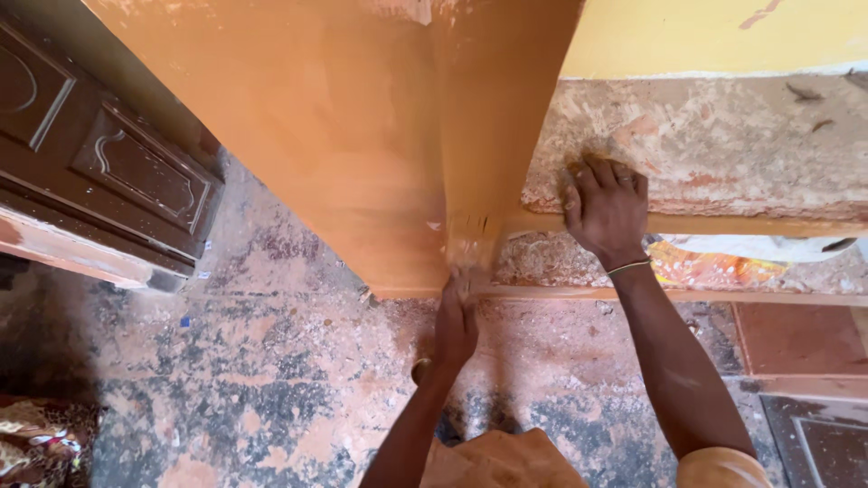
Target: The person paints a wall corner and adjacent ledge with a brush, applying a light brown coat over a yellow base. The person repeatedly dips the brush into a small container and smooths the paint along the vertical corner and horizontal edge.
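Note:
An orange painted wall corner [470, 136] runs down to the floor in front of me. My left hand [457, 321] presses against the bottom of that corner edge, fingers together and blurred; whether anything is under the palm is hidden. My right hand [606, 210] rests higher up to the right, fingers spread on a rough, unpainted plaster ledge [723, 145]. It holds nothing. A thin bangle sits on each wrist. An orange strip [741, 226] runs along the ledge's lower edge.
A dark brown carved wooden door [108, 172] leans at the left. The dusty grey floor [271, 361] is stained orange. A patterned cloth [36, 443] lies bottom left, a colourful sack [714, 267] under the ledge, and dark panels [814, 434] at the right.

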